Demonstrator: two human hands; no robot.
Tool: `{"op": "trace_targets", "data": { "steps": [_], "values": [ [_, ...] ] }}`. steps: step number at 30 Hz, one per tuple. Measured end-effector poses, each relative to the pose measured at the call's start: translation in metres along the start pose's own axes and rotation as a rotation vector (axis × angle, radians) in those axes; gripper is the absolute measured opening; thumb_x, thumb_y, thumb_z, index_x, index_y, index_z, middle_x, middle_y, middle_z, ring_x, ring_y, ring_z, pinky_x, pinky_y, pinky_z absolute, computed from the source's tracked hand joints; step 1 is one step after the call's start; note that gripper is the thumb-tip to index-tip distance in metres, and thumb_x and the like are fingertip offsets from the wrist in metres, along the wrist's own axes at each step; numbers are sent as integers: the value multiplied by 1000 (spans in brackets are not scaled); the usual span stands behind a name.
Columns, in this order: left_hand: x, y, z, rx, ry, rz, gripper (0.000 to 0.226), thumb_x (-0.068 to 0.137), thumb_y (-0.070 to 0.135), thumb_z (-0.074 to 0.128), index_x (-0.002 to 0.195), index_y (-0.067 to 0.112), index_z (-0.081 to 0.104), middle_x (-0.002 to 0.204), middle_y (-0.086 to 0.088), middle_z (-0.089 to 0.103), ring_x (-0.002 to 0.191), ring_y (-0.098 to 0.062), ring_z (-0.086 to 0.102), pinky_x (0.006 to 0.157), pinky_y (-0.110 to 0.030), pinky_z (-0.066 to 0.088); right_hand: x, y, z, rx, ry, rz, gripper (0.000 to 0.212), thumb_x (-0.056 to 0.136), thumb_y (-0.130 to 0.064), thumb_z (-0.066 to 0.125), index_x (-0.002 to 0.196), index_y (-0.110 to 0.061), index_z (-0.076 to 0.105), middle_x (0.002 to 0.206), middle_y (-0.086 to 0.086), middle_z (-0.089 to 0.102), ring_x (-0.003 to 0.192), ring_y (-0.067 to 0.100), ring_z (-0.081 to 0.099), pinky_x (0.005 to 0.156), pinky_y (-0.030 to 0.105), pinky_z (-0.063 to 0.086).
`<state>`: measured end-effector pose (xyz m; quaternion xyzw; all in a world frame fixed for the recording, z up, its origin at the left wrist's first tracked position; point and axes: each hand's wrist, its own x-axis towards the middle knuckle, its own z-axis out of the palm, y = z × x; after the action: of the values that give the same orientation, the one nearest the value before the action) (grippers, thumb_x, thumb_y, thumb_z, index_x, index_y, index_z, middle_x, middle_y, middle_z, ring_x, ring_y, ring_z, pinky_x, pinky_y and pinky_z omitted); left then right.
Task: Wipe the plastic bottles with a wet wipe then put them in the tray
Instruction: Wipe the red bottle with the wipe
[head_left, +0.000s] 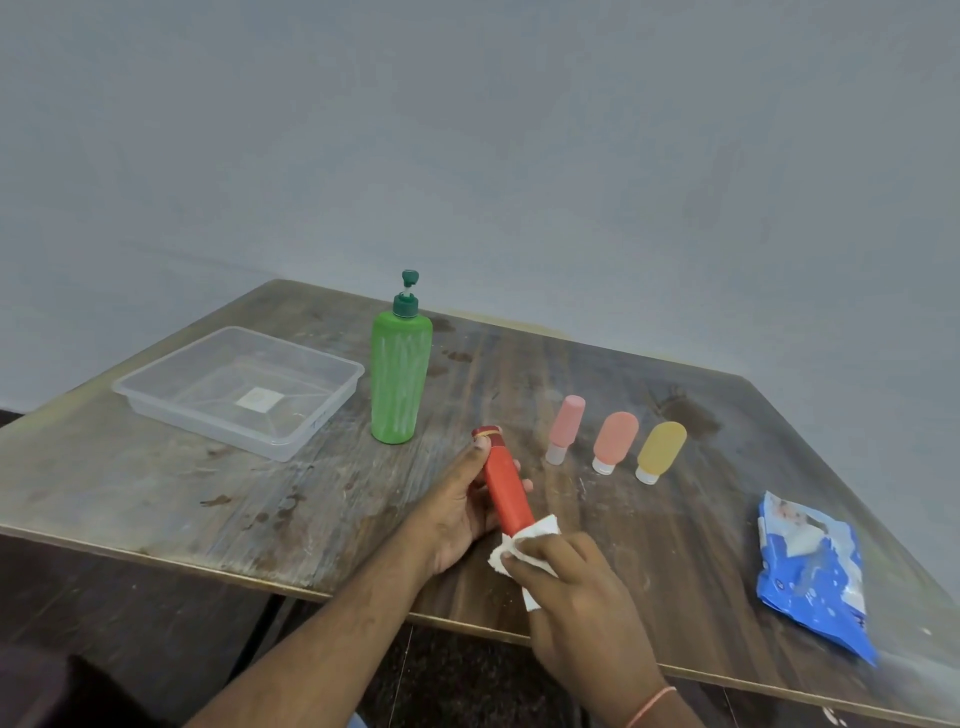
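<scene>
1. Red bottle (505, 488) held above wooden table (260, 499), tilted, cap end away.
2. Left hand (460, 512) wrapped round its upper body, thumb near cap.
3. Right hand (576, 587) clutching white wet wipe (524, 538) over bottle's near end.
4. Clear tray (156, 400) far left; green pump bottle (400, 379) just beside it.
5. Three small squeeze bottles (615, 441) and blue wipes pack (810, 571) to right.

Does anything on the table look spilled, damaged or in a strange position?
Nothing is spilled or broken. Two small oddities: the green pump bottle has pale streaks down its side, and the wooden table carries dark stains and scuffs. The three small bottles stand cap-down, apparently by design.
</scene>
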<state>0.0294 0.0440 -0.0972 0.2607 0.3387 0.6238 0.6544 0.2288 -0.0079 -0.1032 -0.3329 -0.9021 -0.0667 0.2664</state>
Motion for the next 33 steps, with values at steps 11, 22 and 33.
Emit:
{"op": "trace_targets", "data": {
  "steps": [11,22,33],
  "values": [
    [-8,2,12,186,98,31,62,73,51,82,124,18,69,106,-7,76,91,-22,74,71,-37,62,-28,2,8,172,125,110,59,74,-1,74,128,-26,77,121,-7,66,102,18,70,76,29,60],
    [-3,-4,4,15,-89,-159,97,101,76,5,123,19,81,130,-19,74,91,-31,74,85,-45,58,3,-8,23,223,132,115,44,90,-13,66,132,-26,72,121,-10,62,102,13,67,74,29,60],
    [-5,-7,7,180,66,13,64,112,57,25,126,18,73,117,-12,80,104,-21,78,84,-33,62,91,10,24,109,191,244,40,86,1,78,122,-16,79,102,3,67,85,27,67,67,34,54]
  ]
}}
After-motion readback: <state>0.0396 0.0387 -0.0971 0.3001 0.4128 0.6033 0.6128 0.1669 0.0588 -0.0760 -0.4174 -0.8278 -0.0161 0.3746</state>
